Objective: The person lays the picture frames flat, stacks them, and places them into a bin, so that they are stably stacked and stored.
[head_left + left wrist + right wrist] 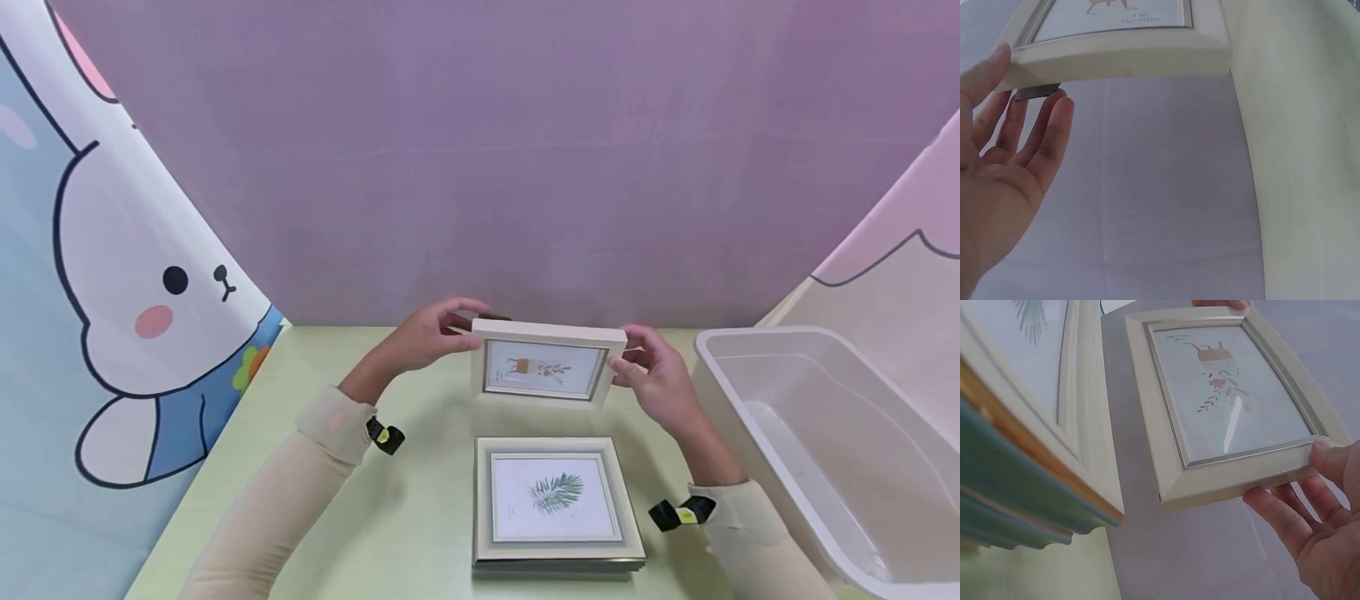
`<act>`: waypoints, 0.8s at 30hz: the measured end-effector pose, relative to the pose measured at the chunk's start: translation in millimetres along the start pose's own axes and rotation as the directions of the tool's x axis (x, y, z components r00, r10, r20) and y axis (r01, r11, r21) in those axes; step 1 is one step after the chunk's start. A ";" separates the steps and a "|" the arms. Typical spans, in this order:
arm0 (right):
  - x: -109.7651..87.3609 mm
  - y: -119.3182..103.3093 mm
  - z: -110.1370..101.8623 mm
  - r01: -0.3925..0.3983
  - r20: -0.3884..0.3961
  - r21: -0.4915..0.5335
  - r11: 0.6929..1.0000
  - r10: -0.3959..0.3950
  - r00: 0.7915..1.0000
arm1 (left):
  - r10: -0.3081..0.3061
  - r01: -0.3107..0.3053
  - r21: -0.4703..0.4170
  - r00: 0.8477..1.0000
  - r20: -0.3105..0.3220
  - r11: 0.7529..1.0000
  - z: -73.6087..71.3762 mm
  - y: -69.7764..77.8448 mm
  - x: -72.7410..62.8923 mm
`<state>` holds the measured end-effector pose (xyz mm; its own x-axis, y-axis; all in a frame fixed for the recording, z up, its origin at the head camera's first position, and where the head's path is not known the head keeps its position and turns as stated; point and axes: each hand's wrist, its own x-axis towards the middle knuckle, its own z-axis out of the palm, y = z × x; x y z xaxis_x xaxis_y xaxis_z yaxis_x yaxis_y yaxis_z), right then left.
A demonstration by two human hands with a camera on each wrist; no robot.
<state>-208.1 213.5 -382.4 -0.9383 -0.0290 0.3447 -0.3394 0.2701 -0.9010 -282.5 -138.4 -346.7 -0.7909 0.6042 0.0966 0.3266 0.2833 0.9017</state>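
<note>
A cream picture frame with a plant drawing behind its pane is held up sideways between both hands. My left hand grips its left end, thumb on the front and fingers behind. A dark flap juts from the back beside those fingers in the left wrist view. At the opposite end my right hand pinches the border, thumb in front and fingers underneath, as the right wrist view shows. Nearer me lies a stack of frames, its top frame showing a green leaf print. The held frame's back is mostly hidden.
A deep whitish tub stands to the right, close by the right forearm. The pale green table ends at a purple backdrop. On the left hangs a sheet with a cartoon rabbit.
</note>
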 end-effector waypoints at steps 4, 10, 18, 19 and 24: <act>0.1 0.5 2.1 0.001 -0.004 0.001 1.000 -0.001 1.000 | 0.011 -0.010 0.024 0.999 -0.046 1.000 1.4 -2.0 -0.3; -0.3 0.8 3.9 -0.003 0.000 -0.007 1.000 0.003 1.000 | 0.019 -0.015 0.041 0.996 -0.083 0.999 2.4 -6.4 0.4; -1.0 3.5 2.8 -0.007 0.006 -0.008 1.000 0.007 1.000 | 0.034 -0.029 0.057 0.995 -0.096 0.998 4.5 -8.1 2.2; -1.0 3.4 2.6 -0.007 0.005 -0.008 1.000 0.007 1.000 | 0.034 -0.028 0.056 0.995 -0.096 0.998 4.9 -8.2 2.3; -1.7 3.1 1.9 -0.015 0.010 -0.011 1.000 0.015 1.000 | 0.036 -0.031 0.056 0.995 -0.096 0.998 6.8 -7.8 2.1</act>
<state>-207.6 212.5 -386.3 -0.9440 -0.0347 0.3282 -0.3243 0.2814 -0.9031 -283.2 -134.3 -356.3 -0.8248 0.5395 0.1693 0.3791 0.3056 0.8734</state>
